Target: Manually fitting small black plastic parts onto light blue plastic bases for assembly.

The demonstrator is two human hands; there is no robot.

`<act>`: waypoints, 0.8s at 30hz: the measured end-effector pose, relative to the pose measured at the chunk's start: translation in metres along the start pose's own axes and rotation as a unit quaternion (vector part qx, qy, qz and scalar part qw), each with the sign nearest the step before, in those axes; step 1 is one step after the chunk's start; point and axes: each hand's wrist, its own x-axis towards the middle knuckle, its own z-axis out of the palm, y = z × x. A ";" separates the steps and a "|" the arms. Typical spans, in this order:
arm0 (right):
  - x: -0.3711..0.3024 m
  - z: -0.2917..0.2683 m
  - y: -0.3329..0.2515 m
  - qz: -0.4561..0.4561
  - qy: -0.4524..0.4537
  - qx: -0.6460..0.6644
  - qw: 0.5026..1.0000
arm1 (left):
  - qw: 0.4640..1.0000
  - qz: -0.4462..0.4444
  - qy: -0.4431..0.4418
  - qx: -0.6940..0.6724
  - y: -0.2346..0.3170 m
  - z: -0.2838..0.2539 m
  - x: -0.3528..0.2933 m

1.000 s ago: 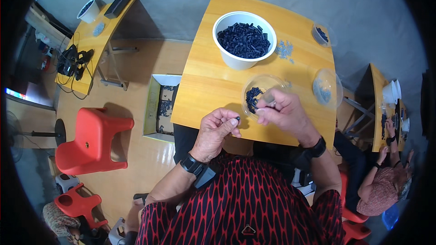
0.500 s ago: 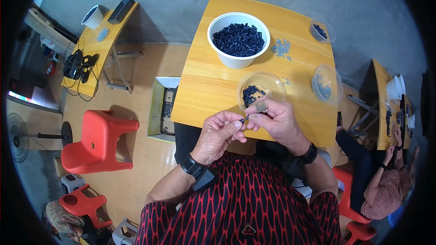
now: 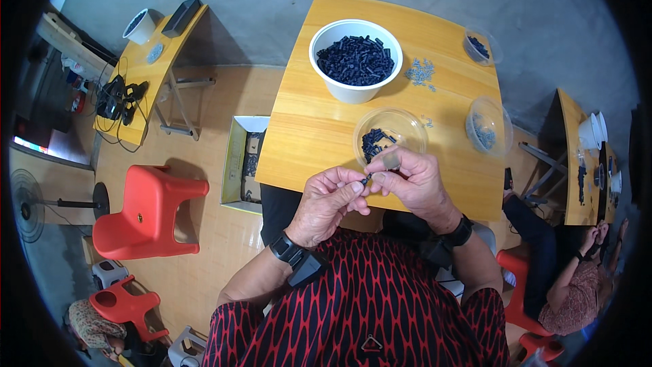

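Note:
My left hand and my right hand meet at the table's near edge. Both pinch one small black piece between thumb and fingertips; the fingers hide most of it. Just beyond them is a clear round plastic bowl with some short black tube-like pieces in it. Farther off, a white tub holds a large heap of similar black pieces. Small silvery metal parts lie loose to the tub's right, with a few more beside the clear bowl.
Along the right edge of the wooden table stand a clear tub of silvery parts and another of black pieces. An open carton and red chair are at left. Another person sits at right.
My hands stay almost in place, with the right fingertips slightly closer to the left around the black piece. The person at the right has brought their hands together.

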 end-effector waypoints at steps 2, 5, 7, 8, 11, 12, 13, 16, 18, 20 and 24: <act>0.000 0.001 0.000 -0.012 0.008 -0.003 1.000 | 1.000 -0.002 0.000 0.002 0.000 0.000 0.000; -0.001 0.002 -0.004 -0.028 0.015 -0.021 0.999 | 1.000 -0.003 -0.002 -0.002 0.000 0.000 0.000; -0.001 0.004 -0.003 -0.035 0.022 -0.026 0.999 | 1.000 -0.005 -0.001 -0.008 -0.001 0.000 0.001; -0.001 0.005 -0.003 -0.042 0.028 -0.029 0.998 | 1.000 -0.006 0.000 -0.013 -0.002 0.000 0.001; -0.001 0.007 -0.003 -0.075 0.036 -0.065 0.994 | 1.000 -0.008 0.007 -0.017 -0.003 0.000 0.000; -0.001 0.007 -0.002 -0.074 0.036 -0.064 0.995 | 1.000 -0.008 0.007 -0.017 -0.003 -0.001 0.000; -0.001 0.007 -0.002 -0.082 0.040 -0.081 0.993 | 1.000 -0.010 0.010 -0.019 -0.003 0.000 0.000; -0.002 0.010 -0.002 -0.084 0.054 -0.082 0.992 | 0.999 -0.010 0.013 -0.031 -0.005 0.002 0.000; -0.003 0.011 -0.001 -0.078 0.064 -0.068 0.993 | 0.999 -0.010 0.013 -0.041 -0.004 0.005 0.000; -0.004 0.009 0.004 -0.073 0.072 -0.040 0.994 | 0.999 -0.018 0.014 -0.042 -0.004 0.006 0.000; -0.005 0.010 0.002 -0.077 0.072 -0.036 0.994 | 0.999 -0.015 0.005 -0.044 -0.003 0.007 0.000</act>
